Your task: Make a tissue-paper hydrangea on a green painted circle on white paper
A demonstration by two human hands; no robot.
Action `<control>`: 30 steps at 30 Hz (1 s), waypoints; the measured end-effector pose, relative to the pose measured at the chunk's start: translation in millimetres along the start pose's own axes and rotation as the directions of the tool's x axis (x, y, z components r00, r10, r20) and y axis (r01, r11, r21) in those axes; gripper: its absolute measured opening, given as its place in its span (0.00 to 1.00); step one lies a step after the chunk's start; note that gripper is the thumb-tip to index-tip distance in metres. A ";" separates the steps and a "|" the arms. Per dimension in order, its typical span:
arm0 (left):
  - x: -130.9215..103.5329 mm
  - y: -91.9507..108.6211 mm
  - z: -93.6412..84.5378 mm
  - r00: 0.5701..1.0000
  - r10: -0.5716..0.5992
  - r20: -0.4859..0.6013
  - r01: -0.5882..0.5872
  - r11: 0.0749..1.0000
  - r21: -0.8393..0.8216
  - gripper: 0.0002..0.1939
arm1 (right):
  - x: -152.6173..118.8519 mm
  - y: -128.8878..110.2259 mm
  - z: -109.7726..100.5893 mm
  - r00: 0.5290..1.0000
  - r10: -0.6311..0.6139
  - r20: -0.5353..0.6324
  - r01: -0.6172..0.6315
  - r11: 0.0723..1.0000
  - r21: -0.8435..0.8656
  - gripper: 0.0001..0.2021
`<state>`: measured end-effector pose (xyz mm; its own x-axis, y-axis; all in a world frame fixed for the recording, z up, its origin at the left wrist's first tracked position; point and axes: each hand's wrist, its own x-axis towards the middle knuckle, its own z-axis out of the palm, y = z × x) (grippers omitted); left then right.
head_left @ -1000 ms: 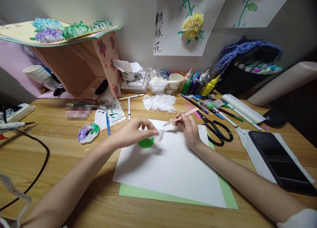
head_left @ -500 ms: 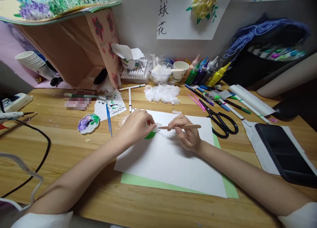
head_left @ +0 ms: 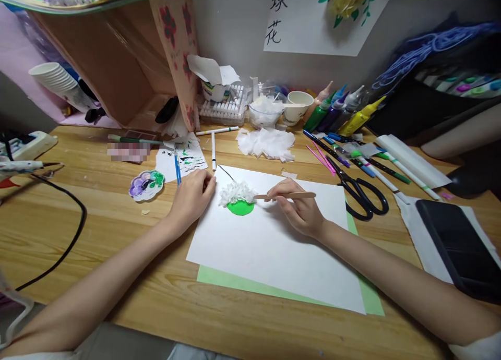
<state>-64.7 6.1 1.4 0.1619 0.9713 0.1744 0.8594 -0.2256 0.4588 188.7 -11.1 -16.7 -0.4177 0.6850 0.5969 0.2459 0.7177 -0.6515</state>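
Observation:
My right hand point(head_left: 298, 206) grips a flat wooden stick point(head_left: 303, 195), its left tip at the right edge of a ruffled white paper cluster point(head_left: 237, 193). The cluster covers the upper part of a green oval point(head_left: 241, 208) on a white sheet of paper point(head_left: 270, 255). A thin dark line point(head_left: 226, 172) runs up and left from the cluster. My left hand point(head_left: 192, 195) lies at the sheet's left edge with its fingers curled in; nothing shows in them. A light green sheet point(head_left: 266, 292) peeks out from under the white one.
Black scissors point(head_left: 366, 198) lie right of the sheet, near a dark phone point(head_left: 457, 240). Torn white tissue pieces point(head_left: 266, 143) lie behind it. A paint palette point(head_left: 146, 186) and blue brushes point(head_left: 178, 167) are at left. Paint bottles point(head_left: 340, 112) line the back.
My left hand has drawn back leftward from the cluster to the sheet's edge, uncovering the white ruffles and green oval. My right hand still holds the stick. The view has shifted slightly.

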 end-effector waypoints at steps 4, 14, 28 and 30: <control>-2.5 -7.4 4.9 0.999 0.025 0.026 -0.024 0.999 -0.036 0.04 | -0.1 1.6 -0.1 1.000 -0.010 0.011 0.010 1.000 -0.019 0.08; -1.5 -10.2 6.9 0.999 0.050 0.021 -0.049 0.998 -0.046 0.04 | 46.5 -8.1 3.2 0.964 0.082 0.253 -0.038 0.984 -0.173 0.07; -2.5 -10.6 7.7 0.999 0.044 0.017 -0.043 0.998 -0.050 0.04 | 24.5 -8.6 3.9 0.993 0.103 -0.055 -0.105 0.994 -0.041 0.12; -3.7 -10.8 5.9 0.999 0.043 0.022 -0.042 0.998 -0.052 0.04 | 18.8 -7.7 4.5 0.995 0.058 -0.079 -0.060 0.998 -0.016 0.11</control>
<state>-71.7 5.4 -9.3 0.2095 0.9620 0.1752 0.8254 -0.2701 0.4957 175.0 -4.3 -2.6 -0.3323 0.7335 0.5929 0.2844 0.6773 -0.6785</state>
